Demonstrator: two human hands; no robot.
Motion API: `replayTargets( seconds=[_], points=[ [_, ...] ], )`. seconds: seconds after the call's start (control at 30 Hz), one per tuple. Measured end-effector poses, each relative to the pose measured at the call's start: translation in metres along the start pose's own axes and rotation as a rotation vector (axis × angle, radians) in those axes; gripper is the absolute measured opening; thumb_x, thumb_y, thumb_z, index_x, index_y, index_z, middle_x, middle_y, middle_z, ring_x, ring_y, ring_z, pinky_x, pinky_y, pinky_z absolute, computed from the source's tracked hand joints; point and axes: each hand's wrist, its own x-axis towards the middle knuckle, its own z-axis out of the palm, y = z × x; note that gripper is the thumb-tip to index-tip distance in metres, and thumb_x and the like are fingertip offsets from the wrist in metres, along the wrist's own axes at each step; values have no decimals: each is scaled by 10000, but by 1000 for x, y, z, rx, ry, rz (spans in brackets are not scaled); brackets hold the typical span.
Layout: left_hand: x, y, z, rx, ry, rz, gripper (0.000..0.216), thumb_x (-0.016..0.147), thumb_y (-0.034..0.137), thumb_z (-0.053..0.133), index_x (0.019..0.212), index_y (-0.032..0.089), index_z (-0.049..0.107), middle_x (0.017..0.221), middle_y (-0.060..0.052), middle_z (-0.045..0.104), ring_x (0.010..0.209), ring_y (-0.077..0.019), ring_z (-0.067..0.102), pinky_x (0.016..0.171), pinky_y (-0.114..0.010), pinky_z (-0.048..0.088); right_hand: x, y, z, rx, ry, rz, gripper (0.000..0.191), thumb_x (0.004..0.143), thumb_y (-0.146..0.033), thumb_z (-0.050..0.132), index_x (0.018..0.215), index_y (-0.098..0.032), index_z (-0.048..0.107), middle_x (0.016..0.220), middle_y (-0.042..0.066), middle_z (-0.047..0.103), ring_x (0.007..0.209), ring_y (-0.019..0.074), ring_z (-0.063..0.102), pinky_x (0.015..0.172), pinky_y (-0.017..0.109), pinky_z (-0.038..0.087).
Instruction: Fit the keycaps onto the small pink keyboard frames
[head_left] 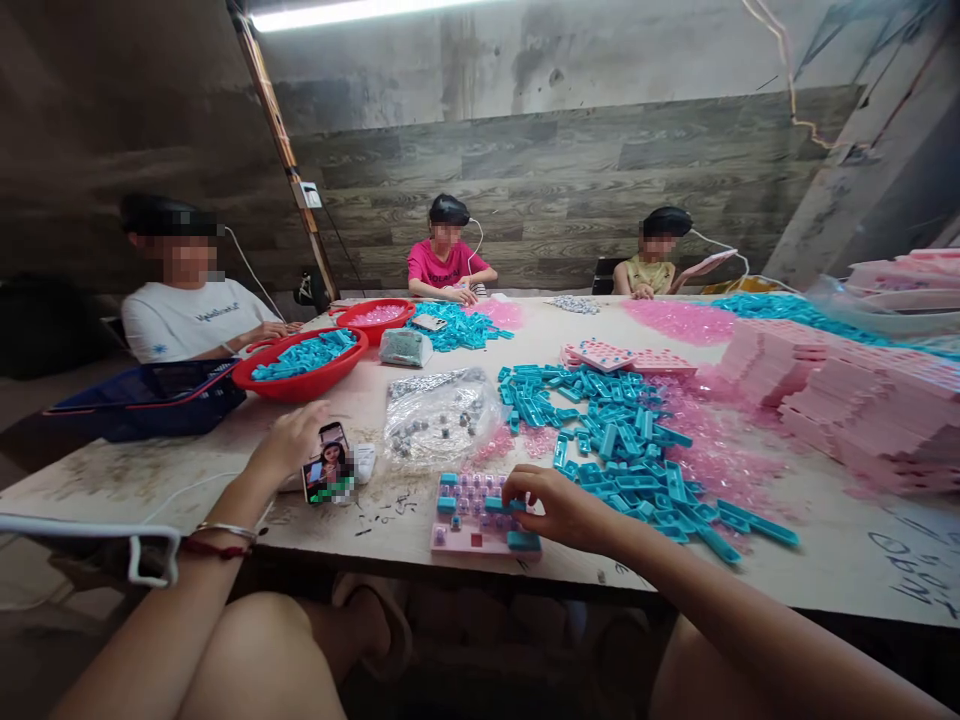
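Observation:
My left hand [292, 440] is closed at the upper left edge of a phone [328, 465], which stands tilted with its lit screen facing me. My right hand [551, 505] reaches over a pink keypad-like panel [454, 545] at the table's front edge. Its thumb and forefinger are bent together at a blue key piece on the panel's right side; the fingers partly hide the contact. Small clear purplish keys and several blue keys sit in the panel. Right beside it spreads a heap of loose blue pieces [615, 450].
Clear pink pieces [720, 440] lie beyond the blue heap, near stacked pink panels [862, 410]. A plastic bag of small parts [442, 415] lies ahead. Red basins [352, 365] and a dark blue basket [150, 400] stand left. Several co-workers sit around the table.

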Motion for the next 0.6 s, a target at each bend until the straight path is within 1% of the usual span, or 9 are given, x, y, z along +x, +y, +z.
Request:
replayTargets(
  seconds=[0.07, 0.1, 0.17, 0.23, 0.3, 0.4, 0.5, 0.6],
  points=[
    [-1, -26, 7, -27, -106, -52, 468, 838, 309, 227, 1153, 141, 529, 1217, -76, 554, 1171, -227, 461, 1034, -359, 306, 0, 0, 0, 4, 0, -1, 203, 682, -24, 518, 811, -164, 589, 793, 33, 579, 708, 129, 542, 625, 235, 436],
    [-2, -34, 10, -49, -144, -60, 480, 837, 323, 221, 1165, 146, 524, 1227, -65, 549, 1168, -221, 463, 1031, -349, 310, 0, 0, 0, 3, 0, -1, 203, 684, -26, 517, 812, -166, 590, 795, 32, 579, 710, 129, 542, 625, 235, 436],
    [-3, -42, 15, -67, -181, -58, 488, 830, 348, 230, 1161, 160, 536, 1220, -53, 555, 1150, -220, 478, 1022, -336, 322, 0, 1, 0, 1, -2, 2, 202, 687, -29, 518, 816, -166, 591, 802, 33, 580, 716, 129, 543, 628, 234, 437],
    [-4, -43, 17, -28, -193, -25, 483, 810, 346, 256, 1137, 158, 557, 1197, -59, 569, 1136, -225, 486, 1017, -324, 325, 0, 1, 0, 0, -3, 9, 195, 693, -33, 520, 820, -164, 590, 808, 36, 582, 721, 129, 543, 630, 233, 437],
    [-3, -43, 17, 49, -204, 37, 479, 791, 314, 269, 1130, 146, 563, 1183, -78, 571, 1137, -232, 479, 1020, -325, 313, -1, 1, 0, 1, -1, 7, 186, 700, -38, 522, 821, -164, 588, 808, 36, 583, 721, 127, 543, 630, 232, 437],
    [-1, -43, 16, 127, -221, 97, 473, 771, 252, 278, 1139, 149, 557, 1171, -99, 567, 1118, -244, 484, 1009, -353, 317, -1, 3, 1, 0, 8, -7, 184, 706, -43, 523, 827, -167, 587, 807, 30, 580, 719, 123, 541, 632, 229, 436],
    [1, -44, 17, 153, -242, 77, 427, 736, 236, 345, 1076, 154, 589, 1128, -112, 583, 1090, -270, 501, 989, -376, 338, -2, 3, 1, 0, 10, -11, 180, 711, -47, 524, 829, -166, 588, 804, 28, 577, 712, 119, 539, 625, 226, 437],
    [1, -45, 19, 100, -219, 43, 389, 734, 246, 380, 1048, 164, 595, 1157, -106, 579, 1148, -277, 462, 1021, -379, 302, -1, 2, 0, 3, 6, -7, 177, 711, -47, 525, 827, -164, 590, 800, 31, 579, 709, 121, 540, 624, 229, 439]
  ],
)
